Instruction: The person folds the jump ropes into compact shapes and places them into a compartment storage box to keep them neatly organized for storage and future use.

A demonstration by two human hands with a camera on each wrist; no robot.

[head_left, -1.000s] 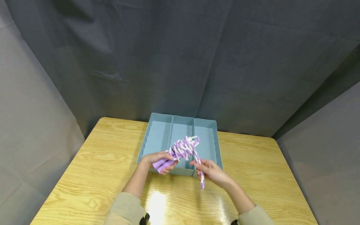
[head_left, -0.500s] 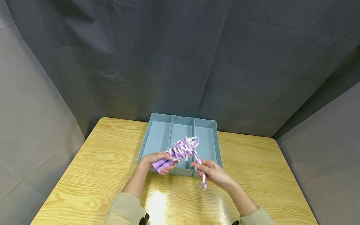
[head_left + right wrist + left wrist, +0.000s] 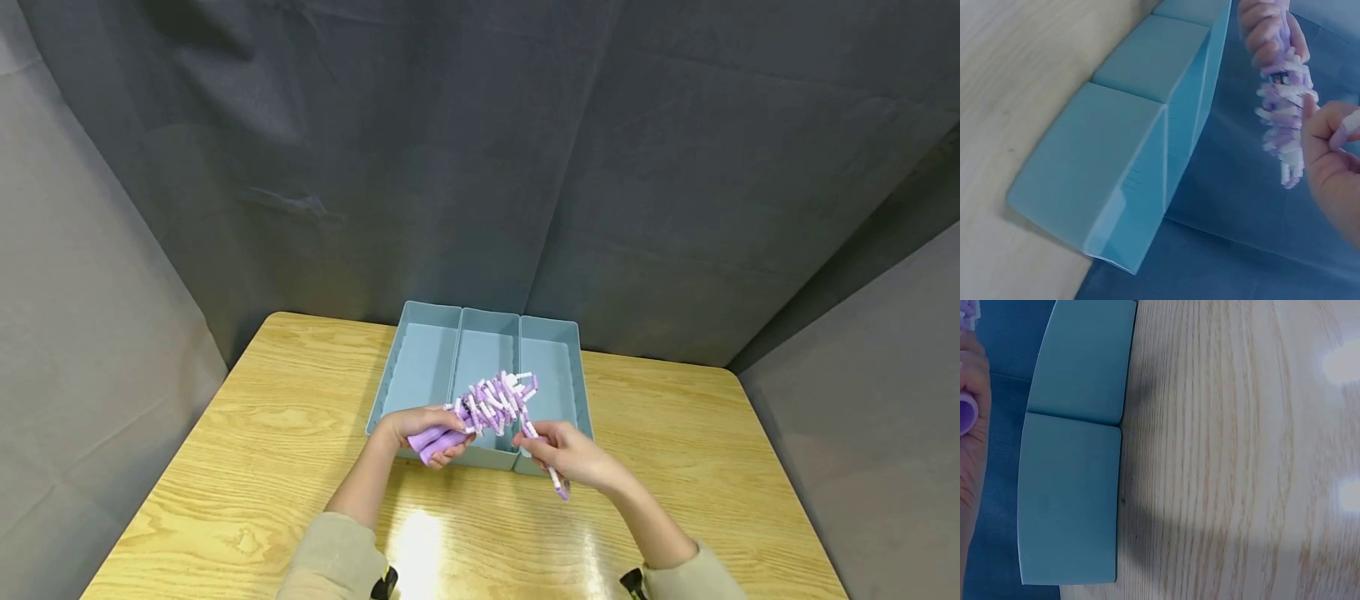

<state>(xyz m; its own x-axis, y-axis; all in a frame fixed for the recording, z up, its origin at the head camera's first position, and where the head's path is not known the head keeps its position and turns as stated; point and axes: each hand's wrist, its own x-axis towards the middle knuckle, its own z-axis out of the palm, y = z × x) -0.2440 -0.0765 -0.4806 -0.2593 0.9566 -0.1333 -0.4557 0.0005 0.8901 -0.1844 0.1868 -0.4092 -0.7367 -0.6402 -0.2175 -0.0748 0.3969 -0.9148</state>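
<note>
A beaded jump rope (image 3: 495,406) in purple and white is wound into a thick bundle. My left hand (image 3: 411,422) grips its two purple handles (image 3: 433,442) side by side, below the wound part. In the left wrist view, the round end of one handle (image 3: 966,414) pokes out of that hand. My right hand (image 3: 567,452) pinches a beaded strand that runs from the bundle's far end, and a short looped tail (image 3: 558,485) hangs below the fingers. The right wrist view shows the wraps (image 3: 1288,106) close up, with something small and dark among them.
Behind and beneath the hands, several-sided blue-grey trays (image 3: 422,358) stand side by side as three long compartments on the wooden table (image 3: 300,467). A dark curtain (image 3: 480,167) hangs behind the table, with lighter grey panels (image 3: 97,333) at both sides.
The right hand has shifted slightly right, and the hanging tail has swung right and looks shorter below the fingers. The bundle has tipped a little right and down. The left hand stays nearly still.
</note>
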